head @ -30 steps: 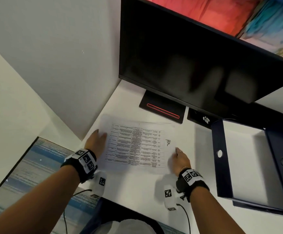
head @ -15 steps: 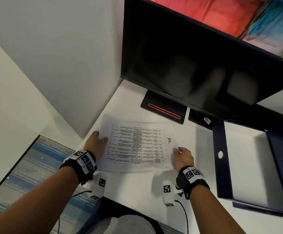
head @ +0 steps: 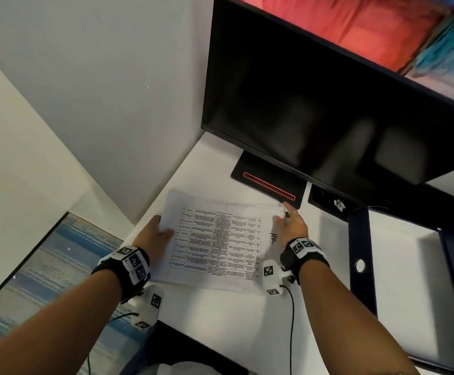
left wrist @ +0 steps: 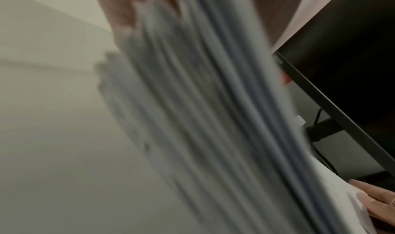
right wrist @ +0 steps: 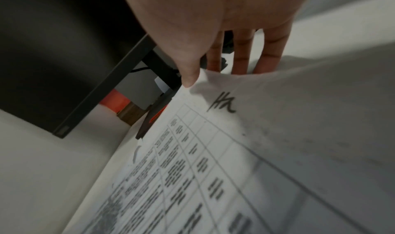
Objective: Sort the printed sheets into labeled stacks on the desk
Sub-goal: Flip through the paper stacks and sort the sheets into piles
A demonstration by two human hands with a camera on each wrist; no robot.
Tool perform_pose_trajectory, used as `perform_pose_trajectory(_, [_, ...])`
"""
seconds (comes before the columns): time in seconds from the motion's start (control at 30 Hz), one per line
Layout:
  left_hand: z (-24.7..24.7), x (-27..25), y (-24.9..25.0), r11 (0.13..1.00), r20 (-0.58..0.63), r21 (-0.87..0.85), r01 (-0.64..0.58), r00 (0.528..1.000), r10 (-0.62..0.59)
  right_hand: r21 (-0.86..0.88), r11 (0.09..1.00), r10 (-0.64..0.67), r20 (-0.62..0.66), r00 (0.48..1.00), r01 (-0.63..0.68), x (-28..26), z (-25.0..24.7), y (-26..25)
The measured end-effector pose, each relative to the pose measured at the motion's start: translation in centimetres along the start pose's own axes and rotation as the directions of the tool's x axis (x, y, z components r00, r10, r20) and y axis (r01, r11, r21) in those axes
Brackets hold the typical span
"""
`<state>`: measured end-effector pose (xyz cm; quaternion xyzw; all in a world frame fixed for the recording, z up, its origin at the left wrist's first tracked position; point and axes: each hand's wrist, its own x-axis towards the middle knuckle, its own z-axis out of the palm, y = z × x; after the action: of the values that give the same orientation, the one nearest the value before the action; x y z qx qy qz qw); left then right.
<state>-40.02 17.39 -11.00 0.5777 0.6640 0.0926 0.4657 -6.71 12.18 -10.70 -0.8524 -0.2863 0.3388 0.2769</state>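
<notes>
Both hands have lifted the sheet stack (head: 215, 239) off the desk (head: 220, 326) near its left edge. Left hand (head: 154, 234) grips one end, right hand (head: 292, 226) pinches the other, probably to keep the pages square.

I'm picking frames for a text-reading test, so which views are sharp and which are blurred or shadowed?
Head view: sharpest, the table on the printed sheets shows but is too small to read; the monitor is dark. Left wrist view: heavy motion blur, sheet edges smear into streaks. Right wrist view: the handwritten mark is clear, the table text soft, and the right hand shadows the corner.
</notes>
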Motion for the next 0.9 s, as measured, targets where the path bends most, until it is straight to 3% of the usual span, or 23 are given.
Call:
perform_pose_trajectory(0.1, [-0.3,0.2,0.0,1.0,0.002,0.017,0.001,1.0,-0.001,-0.02,0.999,-0.041,-0.07,0.997,0.04,0.9,0.1,-0.2])
perform_pose_trajectory(0.33, [-0.2,0.2,-0.2,0.993,0.021,0.084,0.084,0.996,-0.086,-0.266,0.959,-0.132,-0.104,0.986,0.1,1.5,-0.5,-1.2])
perform_pose_trajectory(0.5, [0.6,0.0,-0.1,0.997,-0.093,0.07,0.035,0.995,-0.029,-0.056,0.998,-0.003,-0.134,0.991,-0.005,-0.1,-0.1,-0.3])
perform_pose_trajectory(0.63, [0.4,-0.2,-0.1,0.994,-0.027,0.075,0.079,0.997,-0.078,-0.131,0.991,-0.009,-0.184,0.983,-0.016,-0.3,0.6,0.6])
perform_pose_trajectory(0.8, [0.3,0.0,0.1,0.992,-0.03,0.075,0.097,0.995,-0.095,-0.024,0.999,-0.028,-0.227,0.974,0.023,0.1,0.2,-0.4])
perform_pose_trajectory(0.9, [0.6,-0.2,0.3,0.993,-0.031,0.041,0.107,0.994,-0.106,-0.147,0.987,0.041,-0.146,0.988,-0.063,0.0,0.4,0.5])
